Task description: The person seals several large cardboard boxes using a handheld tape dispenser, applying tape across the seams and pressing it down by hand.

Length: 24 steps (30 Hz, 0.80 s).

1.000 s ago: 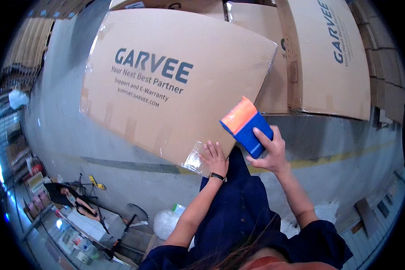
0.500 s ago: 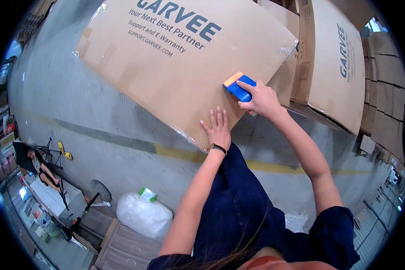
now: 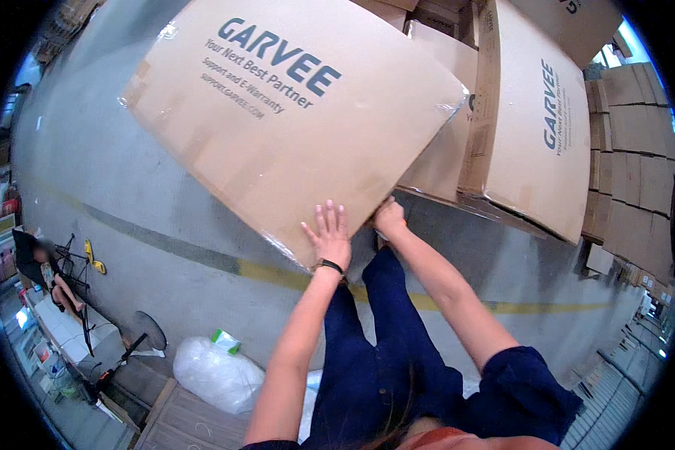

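A large brown cardboard box (image 3: 277, 142) with dark print on top fills the upper middle, its near corner pointing toward me. Shiny clear tape lies along its corners. My left hand (image 3: 328, 238) rests flat on the top by that near corner, fingers spread, with a dark band on the wrist. Just past the box's right-hand near edge, my right hand (image 3: 389, 216) is low and closed in a fist. The blue and orange tape dispenser seen in it half a second ago is now hidden by the hand and the box side.
More large cartons (image 3: 532, 127) stand at the right, with stacked flat cardboard (image 3: 634, 142) beyond. A yellow floor line (image 3: 270, 276) crosses below the box. At lower left are a clear plastic bag (image 3: 216, 375), a wooden panel (image 3: 184, 424) and a seated person (image 3: 56, 274).
My right hand has moved from the box top down to its near right side, taking the tape dispenser out of sight. My left hand stays flat by the corner. The whole view has shifted slightly.
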Motion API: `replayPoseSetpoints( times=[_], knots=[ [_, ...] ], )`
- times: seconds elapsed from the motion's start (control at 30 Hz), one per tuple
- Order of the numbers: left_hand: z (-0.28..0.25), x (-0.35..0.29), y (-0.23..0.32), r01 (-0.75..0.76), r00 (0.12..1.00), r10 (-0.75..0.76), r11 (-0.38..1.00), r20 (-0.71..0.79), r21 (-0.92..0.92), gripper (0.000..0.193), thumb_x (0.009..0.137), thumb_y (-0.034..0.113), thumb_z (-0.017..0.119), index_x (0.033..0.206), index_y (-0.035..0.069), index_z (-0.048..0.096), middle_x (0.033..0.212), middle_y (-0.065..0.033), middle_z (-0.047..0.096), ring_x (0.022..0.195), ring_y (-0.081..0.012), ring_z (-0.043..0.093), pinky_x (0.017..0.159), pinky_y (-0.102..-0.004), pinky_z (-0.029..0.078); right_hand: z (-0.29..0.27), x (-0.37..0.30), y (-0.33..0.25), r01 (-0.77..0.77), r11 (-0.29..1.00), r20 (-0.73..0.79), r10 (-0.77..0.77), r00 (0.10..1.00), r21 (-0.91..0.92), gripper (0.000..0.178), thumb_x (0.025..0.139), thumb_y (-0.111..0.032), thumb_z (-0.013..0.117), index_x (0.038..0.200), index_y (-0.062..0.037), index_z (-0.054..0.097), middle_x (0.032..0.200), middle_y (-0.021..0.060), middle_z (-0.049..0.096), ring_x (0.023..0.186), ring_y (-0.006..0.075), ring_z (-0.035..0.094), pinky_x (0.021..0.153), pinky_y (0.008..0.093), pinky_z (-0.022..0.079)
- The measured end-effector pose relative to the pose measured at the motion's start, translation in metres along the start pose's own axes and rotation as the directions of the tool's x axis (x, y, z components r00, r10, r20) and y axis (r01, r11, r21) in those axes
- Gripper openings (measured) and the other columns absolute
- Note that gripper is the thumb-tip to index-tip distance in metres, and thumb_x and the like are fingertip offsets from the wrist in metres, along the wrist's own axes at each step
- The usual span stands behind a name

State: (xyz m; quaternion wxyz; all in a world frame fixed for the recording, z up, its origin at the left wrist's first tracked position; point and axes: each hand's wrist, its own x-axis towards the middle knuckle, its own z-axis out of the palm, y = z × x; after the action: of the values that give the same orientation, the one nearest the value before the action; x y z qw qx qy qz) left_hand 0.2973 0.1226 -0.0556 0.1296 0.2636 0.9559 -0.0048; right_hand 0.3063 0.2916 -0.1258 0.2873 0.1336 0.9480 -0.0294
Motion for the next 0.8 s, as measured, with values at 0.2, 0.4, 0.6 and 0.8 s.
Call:
replayPoseSetpoints(
  times=[0.2, 0.4, 0.6, 0.8],
  knots=[
    [-0.025, -0.014, -0.001, 0.114, 0.981, -0.082, 0.978, 0.177, -0.175, 0.101, 0.065, 0.045, 0.069, 0.14, 0.007, 0.013, 0.146, -0.0187, 0.003, 0.134, -0.0389, 0.003, 0.096, -0.0694, 0.001, -0.027, -0.073, 0.029, 0.14, 0.905, 0.002, -0.153, 0.988, 0.402, 0.058, 0.059, -0.045, 0.068, 0.112, -0.0225, 0.058, 0.093, 0.0219, 0.051, 0.08, 0.0375, 0.059, 0.07, 0.0427, 0.05],
    [-0.062, 0.121, 0.104, 0.096, 0.995, -0.084, 0.94, 0.05, -0.328, 0.107, 0.06, 0.046, 0.073, 0.138, 0.004, 0.014, 0.145, -0.0197, 0.004, 0.134, -0.0373, 0.003, 0.099, -0.066, 0.005, -0.211, -0.073, 0.168, 0.264, 0.824, -0.22, -0.173, 0.96, 0.501, 0.065, 0.061, -0.031, 0.073, 0.122, -0.025, 0.051, 0.092, 0.0198, 0.048, 0.084, 0.0351, 0.056, 0.074, 0.041, 0.049],
    [-0.098, 0.21, 0.135, 0.207, 0.966, -0.169, 0.959, 0.197, -0.195, 0.107, 0.058, 0.045, 0.075, 0.14, 0.012, 0.014, 0.146, -0.0157, 0.007, 0.135, -0.0339, 0.006, 0.1, -0.0655, 0.01, -0.343, 0.028, 0.191, 0.53, 0.773, -0.664, -0.195, 0.721, 0.349, 0.065, 0.059, -0.026, 0.072, 0.121, -0.0246, 0.052, 0.092, 0.0194, 0.051, 0.077, 0.0344, 0.057, 0.066, 0.0408, 0.05],
    [-0.073, 0.207, 0.144, 0.266, 0.951, -0.249, 0.961, 0.183, -0.076, 0.12, 0.048, 0.041, 0.081, 0.141, 0.012, 0.01, 0.146, -0.0179, 0.001, 0.134, -0.0374, 0.0, 0.097, -0.0685, 0.008, -0.262, 0.06, 0.217, 0.334, 0.902, -0.288, -0.255, 0.923, 0.272, 0.06, 0.058, -0.036, 0.069, 0.116, -0.0245, 0.056, 0.091, 0.0201, 0.053, 0.07, 0.0353, 0.06, 0.063, 0.0415, 0.052]
  ],
)
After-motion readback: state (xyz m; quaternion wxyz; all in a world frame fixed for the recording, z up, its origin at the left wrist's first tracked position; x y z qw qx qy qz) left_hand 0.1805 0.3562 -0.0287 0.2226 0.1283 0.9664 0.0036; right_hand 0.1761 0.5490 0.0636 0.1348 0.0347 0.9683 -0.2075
